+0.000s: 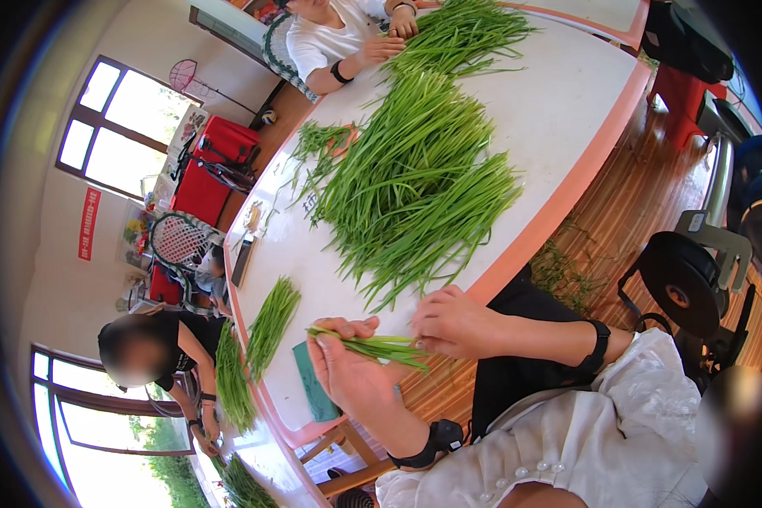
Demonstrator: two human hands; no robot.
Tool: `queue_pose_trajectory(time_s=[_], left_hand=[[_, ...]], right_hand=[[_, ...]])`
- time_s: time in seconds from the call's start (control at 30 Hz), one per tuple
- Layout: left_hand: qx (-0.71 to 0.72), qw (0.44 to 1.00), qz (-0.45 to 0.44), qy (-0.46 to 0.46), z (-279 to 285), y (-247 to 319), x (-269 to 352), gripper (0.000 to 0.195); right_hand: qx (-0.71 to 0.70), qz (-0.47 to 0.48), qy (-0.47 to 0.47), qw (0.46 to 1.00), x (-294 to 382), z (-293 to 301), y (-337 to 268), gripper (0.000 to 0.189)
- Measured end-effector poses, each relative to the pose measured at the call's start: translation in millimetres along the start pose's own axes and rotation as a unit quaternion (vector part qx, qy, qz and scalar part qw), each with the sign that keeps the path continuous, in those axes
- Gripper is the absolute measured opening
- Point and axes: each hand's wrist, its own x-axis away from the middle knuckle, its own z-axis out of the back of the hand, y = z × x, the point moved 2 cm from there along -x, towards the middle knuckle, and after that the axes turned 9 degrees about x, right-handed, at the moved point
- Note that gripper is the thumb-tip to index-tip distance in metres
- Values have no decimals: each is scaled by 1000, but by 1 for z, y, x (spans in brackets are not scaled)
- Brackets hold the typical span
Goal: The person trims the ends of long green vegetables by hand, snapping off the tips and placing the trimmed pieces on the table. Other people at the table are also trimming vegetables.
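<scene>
My left hand, palm turned up, holds a small bunch of garlic chives between thumb and fingers. My right hand is beside the bunch's leafy end, fingers curled; whether it pinches any leaves is unclear. Both hands are at the near edge of a white table with a pink border. Beyond them a large heap of garlic chives spreads over the tabletop. A green, flat-sided object lies on the table corner, partly behind my left hand.
A co-worker in white handles another chive pile across the table. A co-worker in black bends over chives at left. A separate bundle lies nearby. Trimmings litter the wooden floor beside a black-wheeled metal stand.
</scene>
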Motion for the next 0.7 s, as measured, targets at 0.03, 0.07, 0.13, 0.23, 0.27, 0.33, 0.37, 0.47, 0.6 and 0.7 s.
queue_pose_trajectory(time_s=[0.03, 0.07, 0.13, 0.23, 0.27, 0.33, 0.37, 0.47, 0.6, 0.7], left_hand=[[3, 1000, -13, 11, 4, 3, -3, 17], [5, 999, -26, 22, 11, 6, -6, 17], [24, 998, -40, 38, 25, 9, -11, 18], [61, 995, -41, 66, 37, 10, -15, 18], [75, 995, -28, 67, 39, 8, -16, 18], [104, 992, -2, 65, 41, 4, -16, 17], [112, 992, 13, 60, 41, 3, -16, 17], [132, 988, 64, 39, 41, -3, -16, 15], [147, 983, 102, 35, 43, -7, -13, 15], [162, 982, 91, 31, 49, -5, -16, 16]], right_hand=[[-13, -13, -40, 999, 1, 1, 2, 23], [-26, -25, -35, 999, 2, 7, 5, 20], [-51, -50, -30, 997, 5, 20, 8, 16], [-87, -39, 11, 995, 9, 36, 1, 17], [-94, -42, 12, 995, 10, 39, -1, 18], [-106, -48, 16, 993, 13, 45, -4, 18], [-114, -31, 9, 993, 14, 48, -6, 17], [-113, 4, -35, 993, 22, 59, -10, 16], [-97, 5, -76, 992, 38, 77, -5, 16], [-136, -48, 2, 990, 57, 98, 5, 18]])
